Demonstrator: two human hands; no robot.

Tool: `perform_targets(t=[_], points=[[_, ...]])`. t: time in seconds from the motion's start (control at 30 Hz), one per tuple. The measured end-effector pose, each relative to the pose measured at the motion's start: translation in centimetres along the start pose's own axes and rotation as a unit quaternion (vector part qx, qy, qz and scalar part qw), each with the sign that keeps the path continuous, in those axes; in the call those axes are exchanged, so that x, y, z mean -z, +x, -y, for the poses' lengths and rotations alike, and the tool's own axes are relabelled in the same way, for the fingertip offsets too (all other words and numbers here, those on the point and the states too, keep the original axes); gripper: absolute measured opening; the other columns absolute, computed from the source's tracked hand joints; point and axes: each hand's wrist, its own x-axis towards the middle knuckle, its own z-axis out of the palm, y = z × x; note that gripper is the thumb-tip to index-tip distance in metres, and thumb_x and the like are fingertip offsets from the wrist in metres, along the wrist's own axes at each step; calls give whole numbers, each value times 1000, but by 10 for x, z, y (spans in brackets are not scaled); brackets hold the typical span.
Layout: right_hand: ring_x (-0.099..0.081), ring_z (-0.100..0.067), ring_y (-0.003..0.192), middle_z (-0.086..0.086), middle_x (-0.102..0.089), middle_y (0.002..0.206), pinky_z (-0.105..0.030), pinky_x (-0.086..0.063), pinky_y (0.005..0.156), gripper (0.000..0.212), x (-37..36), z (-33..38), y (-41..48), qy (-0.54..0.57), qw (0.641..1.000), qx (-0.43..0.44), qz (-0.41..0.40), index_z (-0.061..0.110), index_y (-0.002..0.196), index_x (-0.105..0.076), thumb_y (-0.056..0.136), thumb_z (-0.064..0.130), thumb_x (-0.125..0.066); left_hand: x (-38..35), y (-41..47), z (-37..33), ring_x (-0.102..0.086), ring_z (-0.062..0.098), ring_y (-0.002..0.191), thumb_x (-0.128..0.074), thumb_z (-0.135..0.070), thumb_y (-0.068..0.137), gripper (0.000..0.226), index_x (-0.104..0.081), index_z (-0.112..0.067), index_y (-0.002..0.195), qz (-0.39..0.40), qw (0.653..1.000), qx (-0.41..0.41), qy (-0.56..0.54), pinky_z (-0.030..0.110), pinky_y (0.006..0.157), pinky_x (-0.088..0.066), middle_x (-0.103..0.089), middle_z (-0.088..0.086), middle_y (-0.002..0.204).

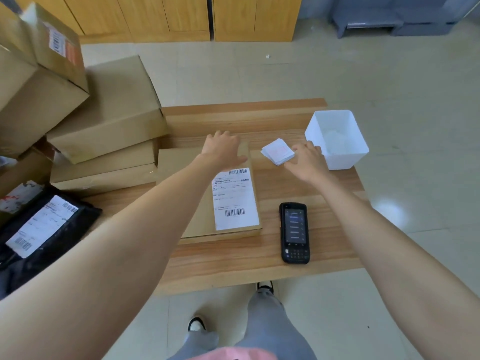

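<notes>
A flat cardboard parcel (197,224) with a white shipping label (235,201) lies on the low wooden table (259,266). My left hand (222,149) rests flat on the parcel's far end, fingers spread. My right hand (307,158) reaches out over the table beside a small stack of white stickers (277,151), its fingers relaxed and holding nothing. A black handheld scanner (294,232) lies screen-up on the table, to the right of the parcel.
A white plastic tub (337,137) stands at the table's far right corner. Stacked cardboard boxes (111,110) crowd the left side, with a black mailer bag (44,227) below them. Wooden cabinets (181,16) line the back wall. My legs stand at the table's near edge.
</notes>
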Motion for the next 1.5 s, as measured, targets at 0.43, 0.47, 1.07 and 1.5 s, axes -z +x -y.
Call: perform_targets(t=[0.43, 0.47, 1.07, 1.5], points=[[-35, -33, 130, -15, -38, 139, -40, -39, 94, 65, -42, -48, 107, 31, 993, 20, 111, 2, 135, -38, 87, 36, -65, -30, 101, -46, -39, 29, 128, -53, -46, 91, 49, -49, -22, 134, 33, 993, 95, -64, 39, 103, -29, -49, 8, 136], [-34, -32, 130, -15, -37, 140, -40, -38, 96, 69, -46, -48, 111, 36, 992, 13, 118, 2, 137, -36, 87, 39, -65, -33, 105, -47, -39, 29, 129, -53, -46, 90, 49, -49, -22, 134, 41, 992, 100, -66, 39, 104, -28, -48, 8, 137], [-52, -29, 90, -8, -56, 94, -34, -35, 69, 18, -61, -42, 124, 110, 994, 17, -9, 12, 100, -48, 86, 11, -59, -48, 126, -42, -41, 29, 128, -53, -44, 91, 48, -48, -22, 134, 59, 991, 101, -68, 40, 102, -28, -48, 8, 136], [-52, -11, 62, -1, -58, 69, -21, -40, 58, 6, 44, -19, 101, 329, 932, 2, 155, 13, 86, -64, 83, 14, -69, 35, 112, -59, -51, 22, 120, -70, -33, 84, 63, -42, -18, 139, 17, 937, 86, -338, 29, 94, -40, -53, 5, 130]])
